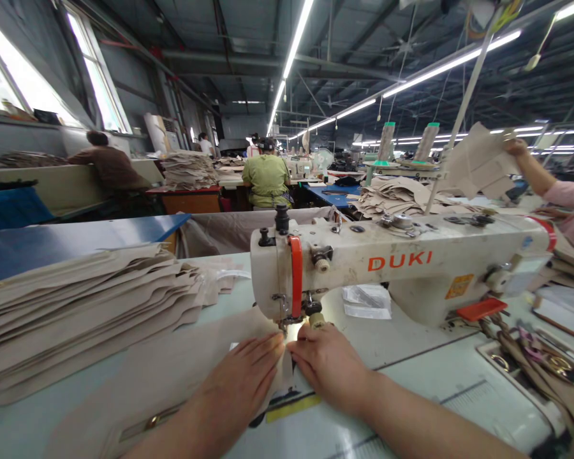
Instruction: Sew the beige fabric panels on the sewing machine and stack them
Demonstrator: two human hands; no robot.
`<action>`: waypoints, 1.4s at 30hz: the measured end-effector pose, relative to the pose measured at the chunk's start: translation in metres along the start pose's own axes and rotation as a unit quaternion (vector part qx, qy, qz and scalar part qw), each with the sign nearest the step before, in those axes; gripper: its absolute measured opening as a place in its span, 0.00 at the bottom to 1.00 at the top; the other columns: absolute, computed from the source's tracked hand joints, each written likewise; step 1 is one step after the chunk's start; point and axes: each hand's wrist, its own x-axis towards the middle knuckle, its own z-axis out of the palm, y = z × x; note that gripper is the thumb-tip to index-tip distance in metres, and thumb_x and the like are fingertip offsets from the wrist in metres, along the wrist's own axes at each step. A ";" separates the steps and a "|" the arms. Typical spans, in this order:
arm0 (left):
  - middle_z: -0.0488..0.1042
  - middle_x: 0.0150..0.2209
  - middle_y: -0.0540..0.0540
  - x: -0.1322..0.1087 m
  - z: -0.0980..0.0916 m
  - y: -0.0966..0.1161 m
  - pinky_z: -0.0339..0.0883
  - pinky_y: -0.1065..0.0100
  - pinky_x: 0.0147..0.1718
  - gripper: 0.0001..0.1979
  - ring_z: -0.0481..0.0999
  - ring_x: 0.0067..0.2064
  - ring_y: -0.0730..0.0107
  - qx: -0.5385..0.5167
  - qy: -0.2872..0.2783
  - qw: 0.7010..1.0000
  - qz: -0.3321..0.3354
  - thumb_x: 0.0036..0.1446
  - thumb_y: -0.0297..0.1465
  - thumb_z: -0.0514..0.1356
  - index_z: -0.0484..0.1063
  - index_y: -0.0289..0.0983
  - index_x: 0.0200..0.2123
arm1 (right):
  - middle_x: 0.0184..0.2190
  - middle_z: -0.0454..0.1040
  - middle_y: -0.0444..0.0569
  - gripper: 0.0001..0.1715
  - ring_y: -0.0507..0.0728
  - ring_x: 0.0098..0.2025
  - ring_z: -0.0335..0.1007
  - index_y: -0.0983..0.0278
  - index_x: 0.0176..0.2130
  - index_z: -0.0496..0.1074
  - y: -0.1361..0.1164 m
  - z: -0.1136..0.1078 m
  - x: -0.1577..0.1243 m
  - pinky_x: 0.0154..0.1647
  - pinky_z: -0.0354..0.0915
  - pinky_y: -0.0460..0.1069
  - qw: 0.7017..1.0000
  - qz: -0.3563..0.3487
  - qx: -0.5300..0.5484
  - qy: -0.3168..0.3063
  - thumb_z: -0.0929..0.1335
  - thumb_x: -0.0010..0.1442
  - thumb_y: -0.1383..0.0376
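Note:
A white sewing machine [344, 255] marked DUKI stands in front of me, its needle area [286, 325] lit by a small lamp. A beige fabric panel [172, 357] lies on the table and runs under the presser foot. My left hand [242, 379] rests flat on this panel, fingers stretched together toward the needle. Just right of the needle, my right hand [332, 366] has its fingers bent and closed at the panel's edge; its fingertips are partly hidden. Both hands' fingertips almost meet below the machine head.
Stacked beige panels [86, 306] lie at left. A clear plastic packet [367, 301] sits under the machine arm. Straps and metal rings fill a tray [521, 382] at right. Another person's hand [516, 148] holds up a beige piece [481, 162]. Several people sit farther back.

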 end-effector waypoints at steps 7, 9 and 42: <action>0.75 0.53 0.42 -0.002 0.001 -0.001 0.69 0.62 0.54 0.20 0.74 0.53 0.64 -0.050 -0.003 0.998 -0.028 0.67 0.27 0.45 0.70 0.35 0.55 | 0.32 0.73 0.48 0.12 0.56 0.35 0.64 0.63 0.34 0.74 -0.002 -0.005 -0.002 0.38 0.58 0.49 1.000 -0.003 -0.008 -0.011 0.63 0.67 0.68; 0.75 0.54 0.43 -0.001 0.000 -0.001 0.68 0.62 0.54 0.19 0.74 0.53 0.64 -0.057 -0.014 0.998 -0.034 0.67 0.27 0.45 0.70 0.35 0.55 | 0.32 0.73 0.48 0.11 0.56 0.35 0.63 0.63 0.34 0.74 -0.002 -0.006 -0.002 0.37 0.57 0.49 1.000 -0.002 -0.011 -0.017 0.64 0.67 0.68; 0.68 0.60 0.46 -0.051 -0.054 0.033 0.62 0.58 0.59 0.24 0.69 0.59 0.63 -0.062 -0.081 0.989 -0.110 0.63 0.30 0.55 0.62 0.43 0.62 | 0.38 0.73 0.50 0.12 0.57 0.41 0.66 0.62 0.46 0.72 -0.020 0.000 -0.013 0.44 0.63 0.50 0.985 -0.116 0.125 0.002 0.62 0.66 0.68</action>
